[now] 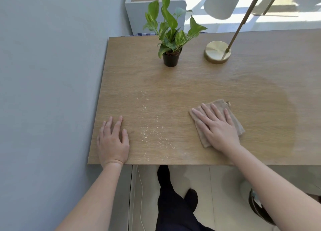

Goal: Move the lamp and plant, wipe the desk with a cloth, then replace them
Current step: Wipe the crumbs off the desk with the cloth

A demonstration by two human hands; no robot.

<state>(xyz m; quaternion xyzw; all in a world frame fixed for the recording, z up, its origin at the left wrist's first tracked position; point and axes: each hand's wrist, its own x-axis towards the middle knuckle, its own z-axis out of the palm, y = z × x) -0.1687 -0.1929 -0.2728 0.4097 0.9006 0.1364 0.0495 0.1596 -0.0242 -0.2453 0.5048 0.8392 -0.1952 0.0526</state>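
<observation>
A wooden desk [191, 84] fills the view. A green plant in a small black pot [170, 59] stands at the back, left of centre. To its right is the lamp, with a round brass base [217, 52], a slanted brass stem and a white shade above. My right hand [217, 126] lies flat, fingers spread, pressing a folded beige cloth [233, 119] onto the desk near the front. My left hand [112, 140] rests flat on the front left corner, holding nothing. Pale crumbs [152, 131] are scattered on the desk between my hands.
A grey wall [48, 74] runs along the desk's left edge. A white cabinet [139, 13] stands behind the desk's back left corner. A darker damp patch [269, 109] covers the desk's right side. My dark-clothed legs and a white cable [141, 196] are below the front edge.
</observation>
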